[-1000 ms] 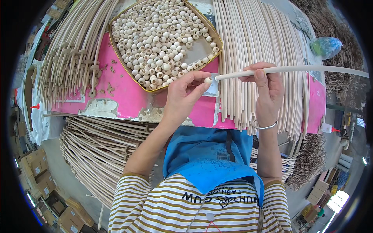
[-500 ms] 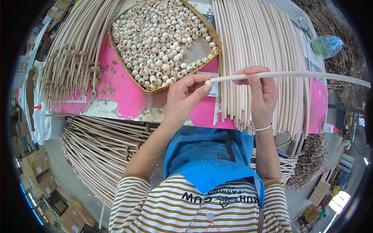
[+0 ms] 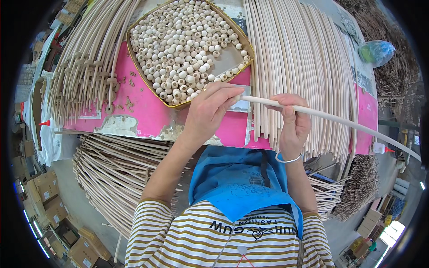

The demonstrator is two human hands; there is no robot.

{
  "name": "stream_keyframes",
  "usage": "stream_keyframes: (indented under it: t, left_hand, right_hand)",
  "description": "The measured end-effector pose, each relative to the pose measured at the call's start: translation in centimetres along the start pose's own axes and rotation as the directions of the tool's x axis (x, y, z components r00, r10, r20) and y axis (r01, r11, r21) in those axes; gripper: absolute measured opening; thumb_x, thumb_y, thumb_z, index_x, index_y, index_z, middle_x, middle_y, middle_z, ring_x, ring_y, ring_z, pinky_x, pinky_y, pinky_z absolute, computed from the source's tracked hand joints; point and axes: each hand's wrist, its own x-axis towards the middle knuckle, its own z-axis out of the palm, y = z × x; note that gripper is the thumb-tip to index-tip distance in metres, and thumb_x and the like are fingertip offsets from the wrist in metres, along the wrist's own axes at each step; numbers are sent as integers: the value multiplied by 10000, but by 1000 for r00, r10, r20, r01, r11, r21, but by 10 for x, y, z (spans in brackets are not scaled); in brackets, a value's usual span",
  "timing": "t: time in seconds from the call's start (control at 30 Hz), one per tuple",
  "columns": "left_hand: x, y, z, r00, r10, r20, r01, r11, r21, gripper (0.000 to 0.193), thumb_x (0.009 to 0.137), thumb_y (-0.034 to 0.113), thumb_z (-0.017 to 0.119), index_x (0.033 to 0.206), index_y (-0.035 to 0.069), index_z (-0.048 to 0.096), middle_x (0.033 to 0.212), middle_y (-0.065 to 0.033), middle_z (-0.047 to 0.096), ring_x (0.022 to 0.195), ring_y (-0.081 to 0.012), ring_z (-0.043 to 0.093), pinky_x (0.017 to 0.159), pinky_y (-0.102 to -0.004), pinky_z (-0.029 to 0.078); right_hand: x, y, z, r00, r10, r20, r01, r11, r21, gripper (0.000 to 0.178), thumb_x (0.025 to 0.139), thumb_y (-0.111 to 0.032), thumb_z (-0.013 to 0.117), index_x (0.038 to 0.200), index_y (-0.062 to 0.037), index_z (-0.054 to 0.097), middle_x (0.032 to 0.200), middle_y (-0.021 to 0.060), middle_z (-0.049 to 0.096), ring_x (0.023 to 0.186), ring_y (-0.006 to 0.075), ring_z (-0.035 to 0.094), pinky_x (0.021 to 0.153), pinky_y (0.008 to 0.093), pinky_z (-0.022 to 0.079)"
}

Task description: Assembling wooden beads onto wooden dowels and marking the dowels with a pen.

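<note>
My right hand (image 3: 295,123) is closed round a long pale wooden rod (image 3: 339,118), which slants down toward the far right. The fingers of my left hand (image 3: 210,109) are pinched at the rod's left end, over a small wooden bead that they mostly cover. Just beyond the left hand stands a yellow-rimmed tray (image 3: 229,53) full of loose round wooden beads (image 3: 178,49) with drilled holes. Bare rods (image 3: 290,58) lie side by side on the table behind my right hand.
A pink-topped table (image 3: 147,120) has worn patches. Rods with wooden discs (image 3: 85,71) lie at its left, and more rods (image 3: 116,165) are stacked below its front edge. A glue bottle with a red tip (image 3: 380,148) and a plastic bag (image 3: 376,53) are at the right.
The rod's far right end has swung down toward me, and my right hand has moved down and slightly left. My left hand has turned its fingers over the bead.
</note>
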Motion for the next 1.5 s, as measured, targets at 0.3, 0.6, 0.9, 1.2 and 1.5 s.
stream_keyframes:
  t: [0.3,0.6,0.9,1.2,1.5]
  left_hand:
    - [-7,12,62,895,-444,51,300,513,-804,427,1012,54,583,1432,8,527,1322,-83,591,1203,-167,586,1014,-317,503]
    - [25,9,38,898,-439,20,198,363,-911,431,1031,92,555,1447,67,447,1099,-46,605,1033,-187,679,934,-368,590]
    - [38,6,-36,860,-501,-95,237,557,-796,276,1056,160,515,1306,51,557,927,-39,627,909,-146,678,842,-315,597]
    - [89,48,16,969,-210,128,217,487,-846,213,1063,237,534,1143,53,603,940,-94,680,848,-183,676,788,-318,570]
    - [71,36,86,887,-370,274,458,775,-436,451,1073,183,503,1488,10,460,1144,-94,692,1036,-125,646,976,-304,525]
  right_hand:
    - [-17,5,22,851,315,-421,-237,944,228,257,1092,-169,448,1174,22,598,1011,91,655,926,180,652,811,333,569]
    - [-33,-79,-52,964,-209,165,265,699,-665,200,980,-114,601,1061,51,680,766,84,617,660,152,580,622,290,464]
    - [-129,-63,-186,972,235,19,-86,428,-899,245,935,-115,719,1131,31,699,981,222,694,851,375,655,791,399,534]
    - [-203,-44,-164,911,364,-191,-411,800,-437,151,960,-80,617,1014,24,711,871,110,690,788,188,645,730,321,510]
    - [-411,41,-273,-103,-150,-983,-633,773,-52,263,1058,-245,535,1045,-41,700,705,-69,461,612,40,382,558,232,333]
